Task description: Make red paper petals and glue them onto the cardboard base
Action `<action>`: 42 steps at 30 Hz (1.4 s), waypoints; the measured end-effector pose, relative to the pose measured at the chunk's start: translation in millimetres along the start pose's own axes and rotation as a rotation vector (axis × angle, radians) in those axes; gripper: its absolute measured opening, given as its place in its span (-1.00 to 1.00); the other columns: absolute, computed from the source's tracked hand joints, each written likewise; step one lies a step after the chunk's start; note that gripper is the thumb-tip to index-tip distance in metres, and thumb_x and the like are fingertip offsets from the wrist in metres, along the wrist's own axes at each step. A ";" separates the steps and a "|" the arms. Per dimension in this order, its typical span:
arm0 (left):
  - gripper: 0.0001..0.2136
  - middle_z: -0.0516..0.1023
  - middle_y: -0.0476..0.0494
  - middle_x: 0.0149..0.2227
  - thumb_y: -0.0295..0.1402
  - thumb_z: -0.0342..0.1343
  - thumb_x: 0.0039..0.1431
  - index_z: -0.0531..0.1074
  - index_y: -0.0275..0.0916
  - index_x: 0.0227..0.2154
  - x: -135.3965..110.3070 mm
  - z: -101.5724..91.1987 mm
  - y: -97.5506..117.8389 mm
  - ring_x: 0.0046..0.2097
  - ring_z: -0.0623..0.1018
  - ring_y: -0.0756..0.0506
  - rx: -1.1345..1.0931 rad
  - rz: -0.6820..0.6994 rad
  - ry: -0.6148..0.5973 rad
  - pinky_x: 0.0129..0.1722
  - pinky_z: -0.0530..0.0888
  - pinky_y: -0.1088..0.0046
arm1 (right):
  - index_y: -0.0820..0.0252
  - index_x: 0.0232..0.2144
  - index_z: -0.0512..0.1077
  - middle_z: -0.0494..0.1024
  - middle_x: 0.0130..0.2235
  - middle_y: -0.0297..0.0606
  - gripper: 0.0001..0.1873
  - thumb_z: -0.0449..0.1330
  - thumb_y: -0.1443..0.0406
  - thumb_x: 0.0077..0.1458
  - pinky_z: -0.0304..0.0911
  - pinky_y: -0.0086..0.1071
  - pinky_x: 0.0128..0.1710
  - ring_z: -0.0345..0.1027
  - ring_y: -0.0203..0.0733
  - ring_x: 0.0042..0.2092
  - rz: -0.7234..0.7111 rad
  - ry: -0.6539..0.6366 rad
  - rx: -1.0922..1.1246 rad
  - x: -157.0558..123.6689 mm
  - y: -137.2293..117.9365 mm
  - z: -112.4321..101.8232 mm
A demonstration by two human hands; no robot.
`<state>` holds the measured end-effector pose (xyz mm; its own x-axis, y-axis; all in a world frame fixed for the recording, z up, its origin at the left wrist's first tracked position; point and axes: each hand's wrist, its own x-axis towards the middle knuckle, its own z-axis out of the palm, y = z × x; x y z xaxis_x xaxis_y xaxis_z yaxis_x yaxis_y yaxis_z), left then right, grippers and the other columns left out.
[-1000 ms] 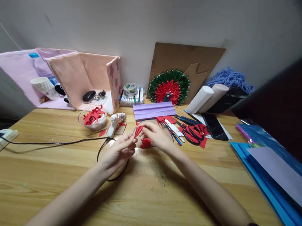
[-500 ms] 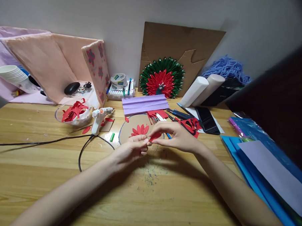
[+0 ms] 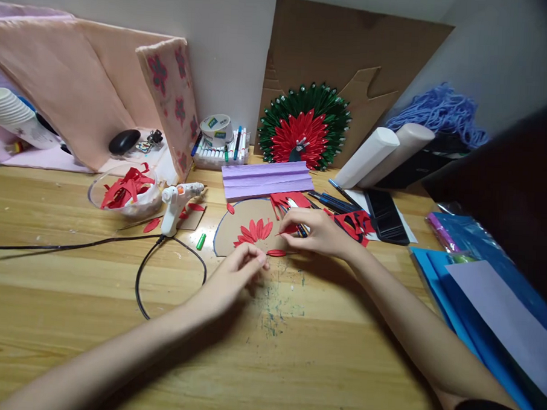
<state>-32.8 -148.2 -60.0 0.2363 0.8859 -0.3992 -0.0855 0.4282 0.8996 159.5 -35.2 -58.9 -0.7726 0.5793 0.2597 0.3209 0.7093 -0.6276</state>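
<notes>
Hands [image 3: 321,232] moved apart, red petal [image 3: 289,229] in right one's fingers

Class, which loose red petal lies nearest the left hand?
The red petal just past the left hand, near the front edge of the rounded cardboard; others lie farther off, by the glue gun or the cardboard's curved edge.

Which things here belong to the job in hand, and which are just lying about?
Seemingly in use:
red petal in the right hand
cardboard bearing fanned red petals
probably hot glue gun

Apparently lying about:
smartphone
paper cups
blue yarn
</notes>
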 end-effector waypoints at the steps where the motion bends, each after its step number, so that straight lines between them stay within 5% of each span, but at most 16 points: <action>1: -0.81 0.37 0.00 -0.35 -0.20 -0.02 0.22 0.28 -0.23 -0.34 -4.5 -1.6 -3.5 -0.37 0.34 0.04 0.125 0.043 -0.013 -0.33 0.28 0.50 | 0.21 -0.41 0.45 0.53 -0.39 -0.28 -0.90 0.15 0.43 -0.01 0.25 -0.36 -0.31 0.35 -0.27 -0.35 0.012 -0.027 -0.026 1.4 7.3 2.3; 4: -0.82 0.38 -0.02 -0.33 -0.22 -0.09 0.27 0.29 -0.20 -0.32 -15.5 -6.6 -12.5 -0.28 0.38 -0.03 0.446 0.155 -0.035 -0.23 0.30 0.40 | 0.23 -0.41 0.45 0.52 -0.41 -0.26 -0.89 0.15 0.46 -0.01 0.24 -0.37 -0.32 0.34 -0.26 -0.35 0.031 -0.105 -0.071 5.0 21.0 10.4; 8: -0.85 0.38 -0.04 -0.29 -0.27 -0.13 0.29 0.28 -0.19 -0.30 -21.1 -12.2 -19.7 -0.24 0.39 -0.04 0.599 0.209 -0.029 -0.19 0.30 0.36 | 0.24 -0.41 0.44 0.49 -0.39 -0.24 -0.92 0.16 0.45 0.00 0.24 -0.36 -0.30 0.33 -0.24 -0.33 0.033 -0.114 -0.077 7.1 23.8 18.6; 30: -0.87 0.39 -0.03 -0.27 -0.31 -0.15 0.29 0.28 -0.17 -0.26 -21.0 -20.3 -24.4 -0.25 0.39 -0.04 0.613 0.221 -0.028 -0.21 0.32 0.37 | 0.16 -0.33 0.46 0.49 -0.28 -0.24 -0.89 0.16 0.39 0.06 0.30 -0.33 -0.26 0.35 -0.24 -0.25 0.040 -0.013 0.054 -5.2 37.9 19.1; 42: -0.86 0.43 -0.10 -0.24 -0.37 -0.16 0.29 0.29 -0.21 -0.27 -21.1 -22.6 -20.2 -0.19 0.44 -0.06 0.681 0.305 -0.002 -0.16 0.37 0.35 | 0.18 -0.32 0.47 0.50 -0.29 -0.23 -0.88 0.14 0.39 0.07 0.34 -0.31 -0.25 0.39 -0.25 -0.27 0.065 -0.074 0.066 0.3 40.1 14.0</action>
<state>-58.0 -171.5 -73.7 0.3000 0.9470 -0.1146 0.4711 -0.0426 0.8810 164.5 -12.1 -94.3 -0.7906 0.5900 0.1636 0.3367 0.6421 -0.6887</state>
